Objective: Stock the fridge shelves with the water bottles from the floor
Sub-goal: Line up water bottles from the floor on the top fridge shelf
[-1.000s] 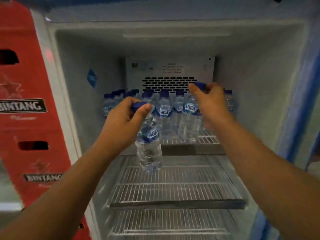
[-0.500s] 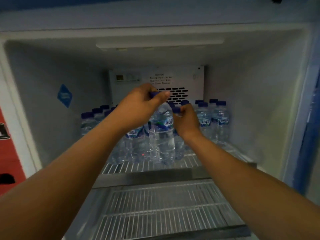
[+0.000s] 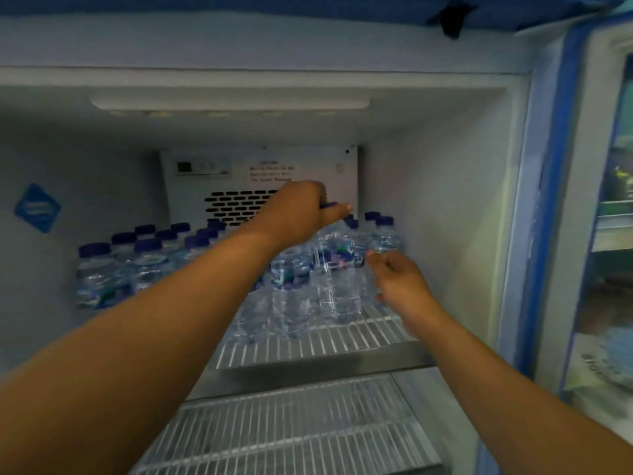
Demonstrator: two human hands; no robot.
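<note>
Where capped, bottle [image 3: 337, 279] in left hand [image 3: 301, 214].

At nine o'clock I see a blue diamond sticker [image 3: 37, 208] on the left inner wall. Toward twelve, a white back panel [image 3: 346, 186] carries dark vent slots [image 3: 236, 205] and a red-lettered notice [image 3: 272, 173] that is too blurred for me to read. Above it a long pale light strip [image 3: 229, 102] lies along the ceiling. At three o'clock runs a blue door seal [image 3: 548, 200], and beyond it a glass door [image 3: 620, 234] whose contents are unclear. A black scrap [image 3: 452, 18] sits near one o'clock.
</note>
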